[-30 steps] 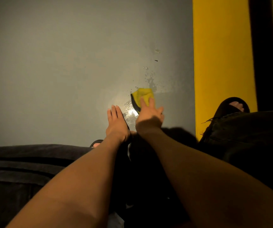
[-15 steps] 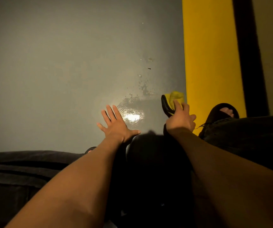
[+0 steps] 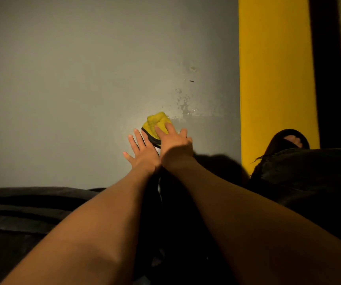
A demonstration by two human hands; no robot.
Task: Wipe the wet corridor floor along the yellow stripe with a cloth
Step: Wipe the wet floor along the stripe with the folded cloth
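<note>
Right hand: the right hand (image 3: 174,144) reached forward, arm straight, fingers flat and pressing the cloth (image 3: 155,124) onto the floor (image 3: 73,89).
Left hand: the left hand (image 3: 143,153) lay released, fingers spread flat on the floor, just beside the right hand.
Cloth: yellow, dark-edged, bunched; its long axis was hard to judge. It sat left of the stripe (image 3: 274,79), near wet spots (image 3: 184,105).
Foot: a sandal (image 3: 288,140) rested on the stripe.

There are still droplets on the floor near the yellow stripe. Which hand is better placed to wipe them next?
The right hand. Its fingers already press the yellow cloth, just short of the droplets. The left hand lies flat on the floor, farther from the yellow stripe and holding nothing.
</note>
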